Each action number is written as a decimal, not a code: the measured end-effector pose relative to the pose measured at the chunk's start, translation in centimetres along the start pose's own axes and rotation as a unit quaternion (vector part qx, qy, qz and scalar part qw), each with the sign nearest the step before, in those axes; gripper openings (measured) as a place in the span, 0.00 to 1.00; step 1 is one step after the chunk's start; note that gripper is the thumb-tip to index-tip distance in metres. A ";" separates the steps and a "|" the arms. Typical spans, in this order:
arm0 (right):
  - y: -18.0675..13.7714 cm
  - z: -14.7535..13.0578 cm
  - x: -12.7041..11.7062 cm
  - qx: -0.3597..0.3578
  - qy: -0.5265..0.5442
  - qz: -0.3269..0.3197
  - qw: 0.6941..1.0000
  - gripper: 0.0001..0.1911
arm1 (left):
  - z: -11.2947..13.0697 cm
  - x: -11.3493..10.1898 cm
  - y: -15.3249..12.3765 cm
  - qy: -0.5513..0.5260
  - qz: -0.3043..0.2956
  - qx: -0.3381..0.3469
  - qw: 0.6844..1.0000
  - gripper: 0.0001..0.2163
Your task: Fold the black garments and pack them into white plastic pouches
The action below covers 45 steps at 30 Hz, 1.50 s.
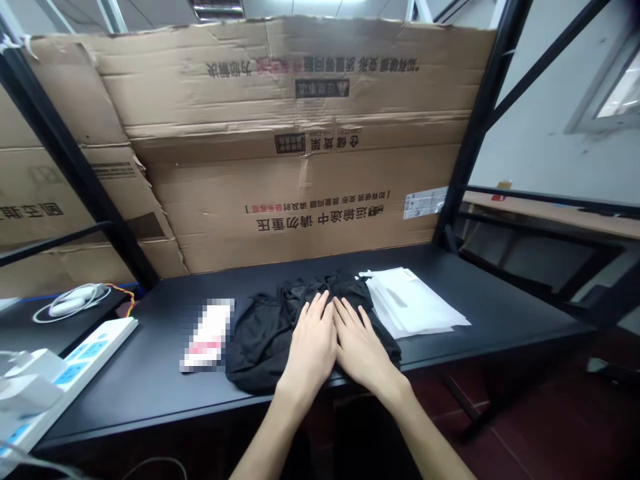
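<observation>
Left hand (313,347) and right hand (361,347) pressing down side by side, fingers (320,310) spread flat and released, on a black garment (260,350), on the surface (465,287)

Even, fairly bright indoor light fills the scene, from a ceiling light fixture (216,8) cut off at the top edge and a window (619,90) burning out pale at the right. Shadows stay soft, though the black cloth (260,347) sinks its folds into darkness. The wide lens bends the bench (440,293) and black frame uprights (70,157) near the edges. A pixelated blur hides a white packet (207,335).
</observation>
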State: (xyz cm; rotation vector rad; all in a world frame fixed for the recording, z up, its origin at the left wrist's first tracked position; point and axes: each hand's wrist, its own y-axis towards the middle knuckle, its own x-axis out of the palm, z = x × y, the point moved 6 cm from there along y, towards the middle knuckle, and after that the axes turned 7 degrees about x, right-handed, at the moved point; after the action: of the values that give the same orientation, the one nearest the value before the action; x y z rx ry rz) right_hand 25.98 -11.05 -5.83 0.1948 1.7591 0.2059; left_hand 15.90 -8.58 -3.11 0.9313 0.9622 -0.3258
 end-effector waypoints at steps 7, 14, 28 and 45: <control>-1.4 0.9 -0.1 -0.008 0.003 0.012 1.000 0.35 | 0.7 0.5 -0.3 -0.019 -0.048 -0.010 0.999 0.23; -1.9 1.7 -1.3 -0.018 0.036 0.090 0.995 0.44 | -1.1 -5.8 -3.1 -0.171 0.078 -0.065 0.980 0.17; -0.5 1.0 -0.9 -0.008 0.008 0.037 0.999 0.37 | -6.4 -4.9 -6.2 -0.078 -0.058 -0.147 0.984 0.24; -0.5 0.8 -1.0 -0.018 0.037 0.022 0.999 0.33 | -2.0 -3.6 0.6 -0.160 0.111 -0.203 0.960 0.24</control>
State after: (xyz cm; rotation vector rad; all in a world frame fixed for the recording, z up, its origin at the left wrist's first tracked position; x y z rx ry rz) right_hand 26.96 -11.72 -5.12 0.2014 1.8241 0.2799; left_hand 13.12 -7.15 -0.38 0.5785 0.5879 -0.0756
